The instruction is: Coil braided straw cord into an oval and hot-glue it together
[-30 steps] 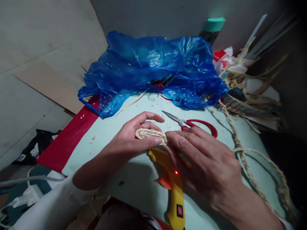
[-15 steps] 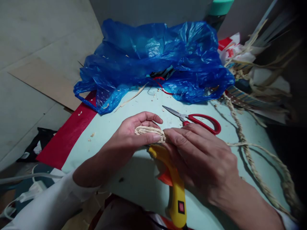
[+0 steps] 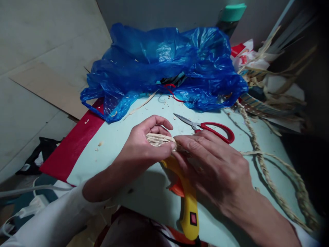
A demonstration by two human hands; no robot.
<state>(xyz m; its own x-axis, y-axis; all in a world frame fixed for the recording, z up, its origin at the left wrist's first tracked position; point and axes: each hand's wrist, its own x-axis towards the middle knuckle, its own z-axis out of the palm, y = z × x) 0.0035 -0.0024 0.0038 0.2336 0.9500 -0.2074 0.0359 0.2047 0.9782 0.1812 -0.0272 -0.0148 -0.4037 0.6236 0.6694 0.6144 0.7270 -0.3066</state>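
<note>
A small coil of pale braided straw cord is held between both hands above the table. My left hand wraps round its left side, thumb pressed along the near face and fingers curled behind. The fingers of my right hand pinch the coil's right end, where part of the cord is hidden. From behind that hand the braided cord runs out over the table to the right. Under my hands lies a yellow glue gun with an orange trigger. Red-handled scissors rest just beyond my right hand.
A crumpled blue plastic bag fills the back of the pale green table. Straw strips and scraps are heaped at the back right. A white power plug and cable sit at the lower left, beside the red strip.
The coil has tilted in my hands, so more of its stacked rows shows. My left thumb has shifted slightly to the right along it. The view has moved a little.
</note>
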